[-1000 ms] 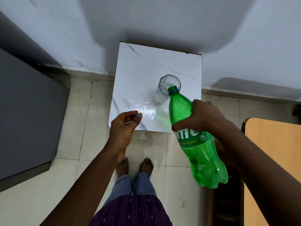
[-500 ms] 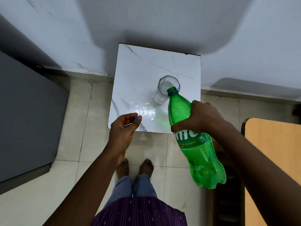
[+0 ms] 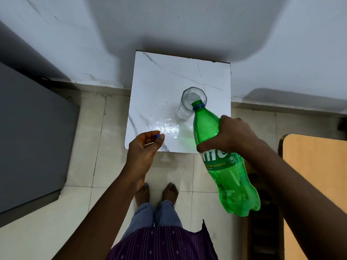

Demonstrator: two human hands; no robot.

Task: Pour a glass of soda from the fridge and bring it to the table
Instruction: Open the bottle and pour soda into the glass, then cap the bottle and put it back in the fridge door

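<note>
Two bare hands work over a small square white marble-patterned table (image 3: 155, 81) that stands against a pale wall. The right hand (image 3: 228, 135) wraps its fingers firmly around the upper body of a green plastic soda bottle (image 3: 225, 166), just above the label, and tilts it so the open mouth with its blue neck ring rests at the near rim of a clear faceted drinking glass (image 3: 189, 102). That glass stands upright on the right half of the table, with clear liquid visible low inside; whether soda is flowing cannot be told. The left hand (image 3: 144, 147) hovers at the near left corner of the table, thumb and fingertips pinched narrowly on a small blue bottle cap (image 3: 158, 136). A grey fridge (image 3: 33, 139) stands at the left, a light wooden surface (image 3: 315, 175) at the right, and bare feet show on the tiled floor (image 3: 90, 147) below
</note>
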